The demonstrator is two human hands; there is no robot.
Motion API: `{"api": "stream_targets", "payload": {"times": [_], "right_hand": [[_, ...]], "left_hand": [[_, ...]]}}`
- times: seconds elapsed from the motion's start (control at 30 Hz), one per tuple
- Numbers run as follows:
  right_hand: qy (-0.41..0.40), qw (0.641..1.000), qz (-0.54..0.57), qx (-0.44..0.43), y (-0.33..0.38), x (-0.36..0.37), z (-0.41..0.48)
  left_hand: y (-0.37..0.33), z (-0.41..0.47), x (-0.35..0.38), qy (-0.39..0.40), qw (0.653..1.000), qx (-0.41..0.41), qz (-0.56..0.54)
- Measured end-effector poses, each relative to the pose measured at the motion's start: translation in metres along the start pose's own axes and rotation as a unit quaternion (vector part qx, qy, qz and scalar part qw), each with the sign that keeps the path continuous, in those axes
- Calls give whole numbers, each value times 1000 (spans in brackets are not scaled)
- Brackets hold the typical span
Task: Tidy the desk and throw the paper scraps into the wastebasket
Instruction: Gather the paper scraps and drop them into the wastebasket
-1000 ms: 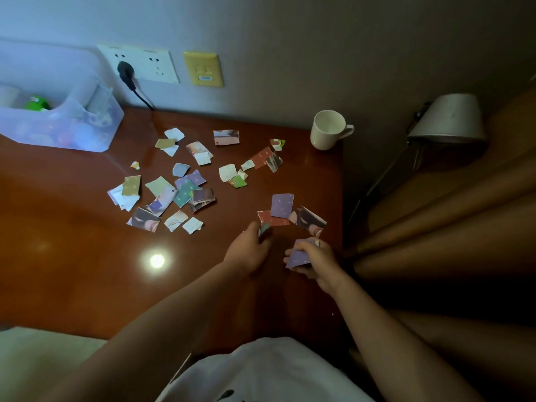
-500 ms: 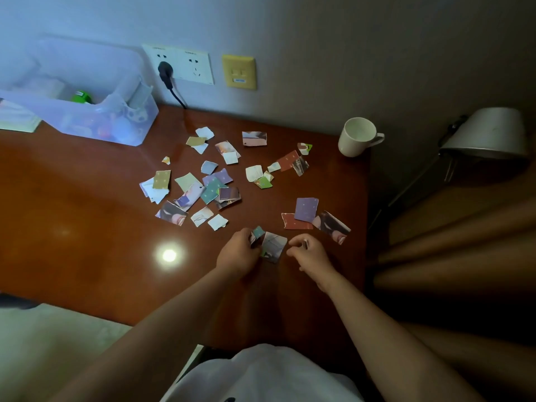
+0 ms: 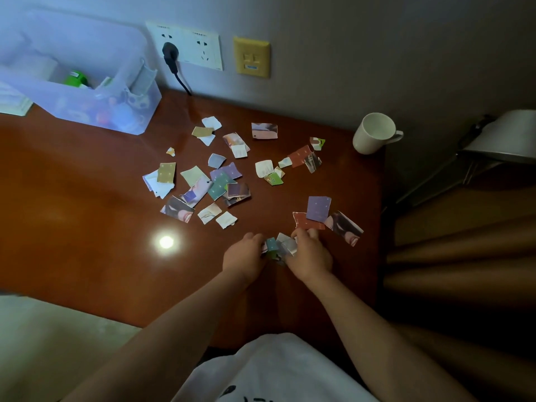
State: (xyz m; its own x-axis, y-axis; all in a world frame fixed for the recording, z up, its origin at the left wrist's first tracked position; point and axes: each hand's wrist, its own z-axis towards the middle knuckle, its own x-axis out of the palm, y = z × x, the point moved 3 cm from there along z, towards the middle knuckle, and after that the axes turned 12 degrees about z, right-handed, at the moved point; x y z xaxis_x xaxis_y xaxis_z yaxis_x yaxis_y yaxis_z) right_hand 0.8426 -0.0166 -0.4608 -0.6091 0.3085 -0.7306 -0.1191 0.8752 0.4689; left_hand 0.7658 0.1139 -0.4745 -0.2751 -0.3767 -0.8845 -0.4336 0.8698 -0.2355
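- Merged just now into one scrap bundle, pinched by left hand and right hand (nearside of the mug).
- Left of the mug: scattered scraps, ungathered.

Back left: translucent plastic storage bin, small green object inside. Wall: white double socket, black plug inserted; yellow square wall plate beside it. Back right: white ceramic mug, upright. Far right: grey metal lamp shade.
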Motion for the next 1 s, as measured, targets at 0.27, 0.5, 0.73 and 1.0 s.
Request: {"api": "stream_targets", "payload": {"times": [0.27,0.5,0.73,1.0], "right_hand": [[18,988,147,45,-5,-1,0],[22,846,510,153,-15,-12,-10],[33,763,614,201,-26,-28,-11],[40,671,709,214,-42,-52,-4]], "left_hand": [[5,-2,5,1,998,5,-57],[9,-1,-2,-6,925,-91,-370],[-19,5,-19,71,807,-162,-563],[-53,22,-38,124,795,-119,-582]]}}
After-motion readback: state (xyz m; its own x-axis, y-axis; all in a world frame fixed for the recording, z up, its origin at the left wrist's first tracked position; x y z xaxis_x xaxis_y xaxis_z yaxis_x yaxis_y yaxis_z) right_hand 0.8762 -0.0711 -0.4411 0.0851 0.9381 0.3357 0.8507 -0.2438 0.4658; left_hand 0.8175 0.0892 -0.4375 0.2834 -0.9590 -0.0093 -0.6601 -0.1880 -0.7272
